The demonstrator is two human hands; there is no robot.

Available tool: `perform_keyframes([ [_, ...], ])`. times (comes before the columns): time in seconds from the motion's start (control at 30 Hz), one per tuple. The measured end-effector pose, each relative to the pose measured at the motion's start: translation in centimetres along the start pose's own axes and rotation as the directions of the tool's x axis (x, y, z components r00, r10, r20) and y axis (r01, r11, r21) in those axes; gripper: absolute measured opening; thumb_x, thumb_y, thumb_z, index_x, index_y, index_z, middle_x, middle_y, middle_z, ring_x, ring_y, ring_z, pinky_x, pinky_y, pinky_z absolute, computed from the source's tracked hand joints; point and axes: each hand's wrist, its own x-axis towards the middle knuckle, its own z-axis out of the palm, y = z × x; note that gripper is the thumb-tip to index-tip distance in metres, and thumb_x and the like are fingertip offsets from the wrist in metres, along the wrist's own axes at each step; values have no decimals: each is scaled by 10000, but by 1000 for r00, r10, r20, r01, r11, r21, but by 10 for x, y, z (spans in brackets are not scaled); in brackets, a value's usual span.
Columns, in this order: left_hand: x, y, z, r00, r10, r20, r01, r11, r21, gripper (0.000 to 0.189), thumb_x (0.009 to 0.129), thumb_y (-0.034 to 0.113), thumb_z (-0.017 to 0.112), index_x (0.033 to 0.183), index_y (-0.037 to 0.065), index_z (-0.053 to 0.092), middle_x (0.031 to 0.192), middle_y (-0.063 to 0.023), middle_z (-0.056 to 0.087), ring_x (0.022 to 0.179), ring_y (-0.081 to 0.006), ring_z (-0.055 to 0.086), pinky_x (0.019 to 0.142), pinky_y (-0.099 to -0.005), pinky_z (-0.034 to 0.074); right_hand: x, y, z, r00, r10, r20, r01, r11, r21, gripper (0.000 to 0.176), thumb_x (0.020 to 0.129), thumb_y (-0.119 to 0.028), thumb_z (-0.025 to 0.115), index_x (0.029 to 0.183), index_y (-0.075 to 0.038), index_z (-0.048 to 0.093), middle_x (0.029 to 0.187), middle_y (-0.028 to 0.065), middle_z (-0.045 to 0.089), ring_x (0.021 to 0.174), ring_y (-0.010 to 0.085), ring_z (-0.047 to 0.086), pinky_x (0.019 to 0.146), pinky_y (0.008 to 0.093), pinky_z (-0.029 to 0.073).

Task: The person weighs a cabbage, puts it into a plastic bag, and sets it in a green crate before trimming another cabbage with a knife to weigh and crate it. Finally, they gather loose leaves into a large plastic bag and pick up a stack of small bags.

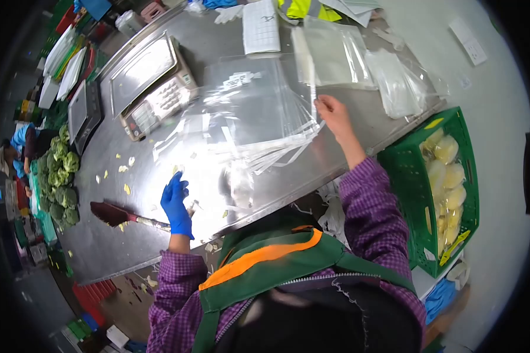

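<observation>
My right hand [334, 117], bare, pinches the edge of a clear plastic bag [259, 109] at the right end of a loose, spread pile of such bags. My left hand [175, 203], in a blue glove, is over the metal table near the front edge. Its fingers are drawn together, and glare hides whether anything small is between the tips. A dark red brush [113, 214] lies on the table beside it, its handle running toward the wrist. Pale strips trail from the near side of the bag pile.
A weighing scale [153, 88] stands at the back left of the metal table [123, 247]. Broccoli heads [59, 162] are piled beyond the left edge. More clear bags [333, 53] and a paper sheet [261, 26] lie at the back. A green crate [406, 170] with wrapped pale vegetables [447, 176] stands right.
</observation>
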Motion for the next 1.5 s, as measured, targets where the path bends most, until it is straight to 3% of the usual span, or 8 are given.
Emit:
perform_keyframes([
  [0.2,-27,-48,-69,938,-203,-279,218,976,21,492,889,179,591,1337,61,425,1162,-108,571,981,-179,558,814,-299,449,51,11,96,962,-249,-107,83,648,-757,711,727,-468,708,1195,27,504,1122,191,577,1058,333,551,893,400,446],
  [0.3,-43,-56,-74,829,434,-354,-242,848,472,594,818,46,636,1353,29,377,1375,-138,414,1236,-244,411,1029,-357,317,68,-10,114,985,40,-165,-162,512,-844,733,698,-521,707,1166,18,539,1118,201,591,1010,369,580,845,424,477],
  [0.57,70,26,48,751,612,250,-658,662,358,548,808,79,639,1318,54,441,1349,-161,436,1254,-307,406,1010,-365,343,64,-14,128,951,283,-123,-268,559,-785,716,681,-540,715,1056,58,594,1046,235,623,954,357,621,774,411,505],
  [0.7,150,-11,101,851,454,266,-501,546,672,683,761,315,688,1331,66,407,1326,-261,396,1223,-412,392,968,-443,394,56,13,133,968,114,-226,-249,582,-774,687,682,-549,705,981,65,632,960,219,648,865,331,642,734,385,505],
  [0.77,156,-14,119,947,-13,322,-274,493,826,661,762,363,666,1314,85,433,1280,-240,436,1187,-404,427,925,-446,428,64,15,136,949,245,-197,-310,634,-708,659,695,-514,711,994,67,626,942,203,652,835,304,643,715,371,503],
  [1.07,121,-42,105,953,115,280,-253,810,530,490,762,274,696,1196,83,572,1153,-181,551,1040,-291,569,875,-340,465,65,22,117,909,344,234,-346,938,-36,354,759,-171,710,1007,63,615,850,116,660,726,166,614,657,293,475],
  [1.3,152,-55,116,939,232,254,-341,721,603,585,786,270,682,1294,64,477,1234,-187,521,1103,-297,543,927,-361,435,40,14,94,989,149,4,-149,986,77,251,760,-98,661,967,38,618,765,82,649,647,134,574,600,264,452],
  [1.5,173,-38,155,939,183,291,-340,619,708,722,747,384,676,1338,63,411,1293,-214,463,1141,-365,495,950,-420,417,39,29,74,933,-245,-265,-7,722,-692,503,742,-289,699,1100,37,563,1139,209,544,1011,379,551,833,460,454],
])
